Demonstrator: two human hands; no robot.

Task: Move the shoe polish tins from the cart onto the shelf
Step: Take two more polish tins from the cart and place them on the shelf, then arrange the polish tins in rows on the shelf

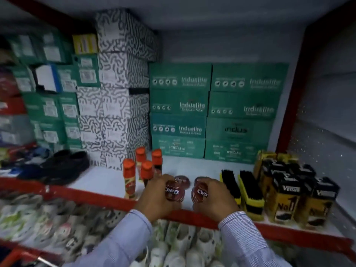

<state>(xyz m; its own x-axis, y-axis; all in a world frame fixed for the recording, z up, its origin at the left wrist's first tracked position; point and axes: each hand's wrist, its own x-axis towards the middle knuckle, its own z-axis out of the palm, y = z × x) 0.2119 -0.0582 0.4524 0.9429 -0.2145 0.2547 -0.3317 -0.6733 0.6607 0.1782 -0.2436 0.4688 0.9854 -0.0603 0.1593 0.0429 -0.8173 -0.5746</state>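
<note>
My left hand point(154, 197) grips a dark red round polish tin point(174, 191) with a white "Cherry" label, tilted with its lid facing me. My right hand point(215, 199) holds a second red tin point(199, 192) the same way. Both hands hover over the front of the white shelf point(107, 180), just behind its red front rail point(92, 195). Two more red tins lie flat on the shelf behind them, one point(182, 180) at the left and one point(200, 179) partly hidden by my right fingers. The cart is out of view.
Several orange-capped polish bottles point(142, 166) stand left of the tins. Black shoe brushes point(248, 191) and yellow-black cartons point(296, 193) fill the right. Green point(212, 110) and patterned shoe boxes point(115, 93) line the back. Black shoes point(65, 164) lie at the left; pale clogs point(57, 218) fill the shelf below.
</note>
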